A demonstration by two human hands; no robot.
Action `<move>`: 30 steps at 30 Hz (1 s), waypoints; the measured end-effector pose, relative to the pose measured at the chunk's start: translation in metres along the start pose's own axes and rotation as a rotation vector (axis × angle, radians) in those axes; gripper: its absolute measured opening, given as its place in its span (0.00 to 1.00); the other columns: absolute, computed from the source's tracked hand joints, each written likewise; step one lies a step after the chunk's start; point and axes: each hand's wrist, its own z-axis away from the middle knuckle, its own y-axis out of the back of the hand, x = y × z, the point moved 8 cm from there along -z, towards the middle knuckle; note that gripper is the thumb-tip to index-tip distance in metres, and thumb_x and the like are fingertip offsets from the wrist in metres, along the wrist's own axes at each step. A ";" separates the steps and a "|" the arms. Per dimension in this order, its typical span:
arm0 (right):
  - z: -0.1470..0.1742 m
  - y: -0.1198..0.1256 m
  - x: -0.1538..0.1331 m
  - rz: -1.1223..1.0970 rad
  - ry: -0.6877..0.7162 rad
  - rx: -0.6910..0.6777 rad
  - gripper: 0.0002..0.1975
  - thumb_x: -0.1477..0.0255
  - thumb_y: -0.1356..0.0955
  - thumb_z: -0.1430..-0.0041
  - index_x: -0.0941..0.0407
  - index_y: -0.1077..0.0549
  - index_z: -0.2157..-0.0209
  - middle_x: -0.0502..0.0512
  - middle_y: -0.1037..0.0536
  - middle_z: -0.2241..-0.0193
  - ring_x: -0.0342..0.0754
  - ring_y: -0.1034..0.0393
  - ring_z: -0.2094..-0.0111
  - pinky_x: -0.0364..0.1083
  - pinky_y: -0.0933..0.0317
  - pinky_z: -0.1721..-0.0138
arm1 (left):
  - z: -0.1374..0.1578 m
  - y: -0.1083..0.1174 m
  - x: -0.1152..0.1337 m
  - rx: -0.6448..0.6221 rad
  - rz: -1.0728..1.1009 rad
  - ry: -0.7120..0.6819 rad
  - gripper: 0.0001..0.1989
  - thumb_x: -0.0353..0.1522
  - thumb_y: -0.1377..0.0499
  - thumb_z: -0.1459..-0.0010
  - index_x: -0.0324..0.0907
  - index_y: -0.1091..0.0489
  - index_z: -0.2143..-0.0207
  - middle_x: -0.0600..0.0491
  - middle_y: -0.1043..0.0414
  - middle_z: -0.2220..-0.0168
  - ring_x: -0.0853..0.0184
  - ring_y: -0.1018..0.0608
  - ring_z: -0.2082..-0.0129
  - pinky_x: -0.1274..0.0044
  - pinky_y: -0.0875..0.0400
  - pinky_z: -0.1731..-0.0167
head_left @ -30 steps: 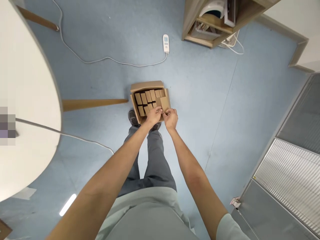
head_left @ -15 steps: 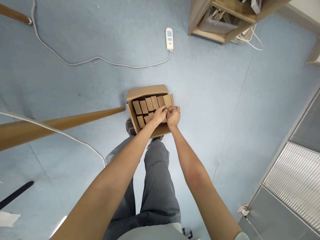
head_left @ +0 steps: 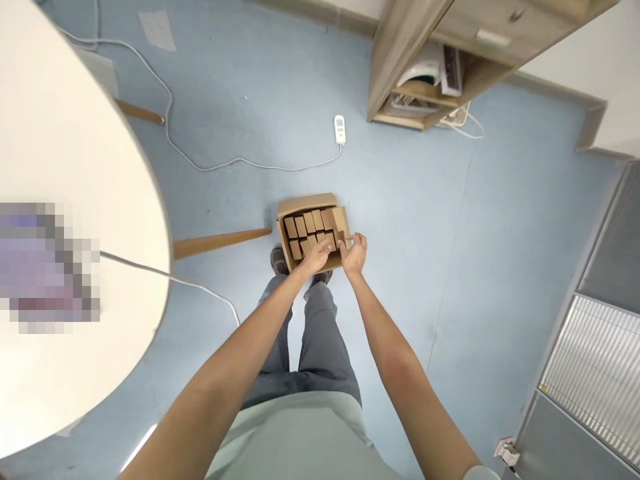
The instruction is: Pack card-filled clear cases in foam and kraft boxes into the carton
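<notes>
An uncovered cardboard box stands on the floor at my feet. Inside it, several small brown cartons are packed upright in two rows. My left hand is over the near row, fingers stretched out, with nothing seen in it. At the box's right side, my right hand has its thumb and fingers apart, by the right flap. Whether its fingertips touch the flap or a carton, I cannot tell. My hands are apart from each other and partly cover the near right corner.
A white round table is at the left, its wooden leg reaching the floor near the box. A white handheld device on a cable lies beyond the box. A wooden cabinet stands at the upper right.
My hands, together at the box's right side before, have parted and their fingers have opened. The view has pulled back and shifted, so the table top now shows at the left.
</notes>
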 end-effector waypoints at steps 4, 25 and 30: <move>0.052 0.057 -0.036 -0.029 0.044 -0.014 0.05 0.70 0.26 0.34 0.54 0.24 0.58 0.68 0.23 0.40 0.61 0.30 0.35 0.57 0.37 0.31 | 0.071 -0.003 0.036 -0.030 0.068 0.111 0.28 0.42 0.37 0.30 0.40 0.24 0.33 0.37 0.32 0.25 0.47 0.27 0.26 0.57 0.30 0.29; 0.230 0.201 -0.163 -0.374 0.330 -0.075 0.13 0.57 0.27 0.31 0.53 0.23 0.60 0.66 0.19 0.43 0.58 0.24 0.38 0.56 0.31 0.38 | 0.356 0.038 0.170 0.131 0.252 -0.230 0.31 0.46 0.37 0.34 0.41 0.24 0.34 0.39 0.25 0.30 0.49 0.22 0.31 0.57 0.24 0.33; 0.262 0.202 -0.188 -0.401 0.418 -0.066 0.14 0.56 0.28 0.31 0.53 0.22 0.61 0.66 0.18 0.45 0.57 0.24 0.39 0.54 0.30 0.39 | 0.392 0.065 0.162 0.179 0.268 -0.290 0.32 0.49 0.36 0.36 0.42 0.23 0.36 0.40 0.23 0.32 0.49 0.20 0.33 0.57 0.22 0.35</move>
